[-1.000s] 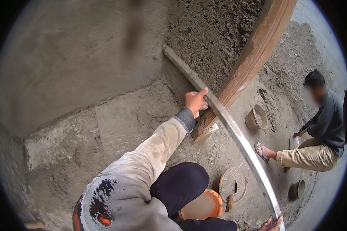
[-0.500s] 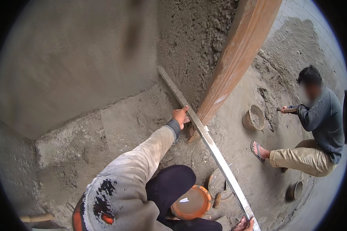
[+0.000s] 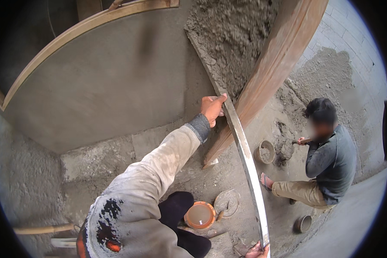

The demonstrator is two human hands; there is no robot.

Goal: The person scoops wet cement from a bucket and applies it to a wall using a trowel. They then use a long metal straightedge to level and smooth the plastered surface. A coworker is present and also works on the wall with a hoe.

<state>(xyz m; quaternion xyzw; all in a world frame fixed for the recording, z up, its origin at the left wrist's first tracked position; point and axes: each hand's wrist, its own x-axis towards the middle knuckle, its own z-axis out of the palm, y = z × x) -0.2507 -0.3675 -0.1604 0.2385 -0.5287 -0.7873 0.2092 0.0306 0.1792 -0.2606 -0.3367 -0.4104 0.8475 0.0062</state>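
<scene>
Now the left hand (image 3: 213, 111) is wrapped on the long bar (image 3: 247, 163), and the right hand (image 3: 257, 250) pinches its low end. Its top is at the rough wall (image 3: 234, 43). It looks stiff, maybe slick; hold it with hands far apart.

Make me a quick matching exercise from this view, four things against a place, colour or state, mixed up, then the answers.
1. Left hand
2. Right hand
3. Round basin
4. Wooden post

A. Orange, holding murky liquid
B. Holding the long metal straightedge partway along
C. Brown, crossing behind the straightedge
D. At the straightedge's near end, by the picture's lower edge

Pairs: 1-B, 2-D, 3-A, 4-C
</scene>
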